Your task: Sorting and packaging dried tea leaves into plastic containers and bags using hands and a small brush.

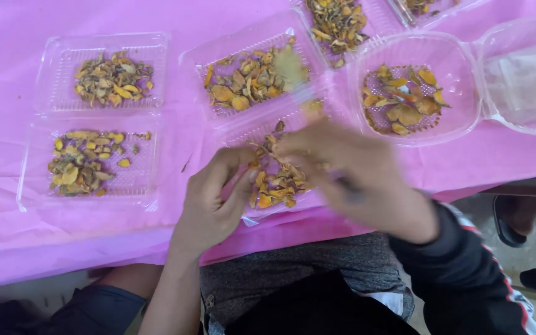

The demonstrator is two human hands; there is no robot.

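Two bare hands over a clear plastic clamshell tray (262,214) at the near edge of a pink-covered surface (7,242), the tray holding a loose heap of dried yellow-orange slices (277,183). Left hand (209,208) at the heap's 9 o'clock, fingers (234,158) curled narrow, tips touching the slices at the heap's left rim; anything pinched between them not clear enough to tell. Right hand (355,177) at the heap's 3 o'clock, motion-blurred, lying partly over the right side of the heap; finger spread and any hold impossible to tell through the blur. Heap directly between the two hands, long axis running roughly 12 to 6 o'clock, away from the body. Left hand the sharper and plainly in contact; right hand just as near.

Further out: similar trays of slices at 10 o'clock (110,77), 9 o'clock (85,161) and 12 o'clock (252,77), a round open tray (404,99) at 2 o'clock.
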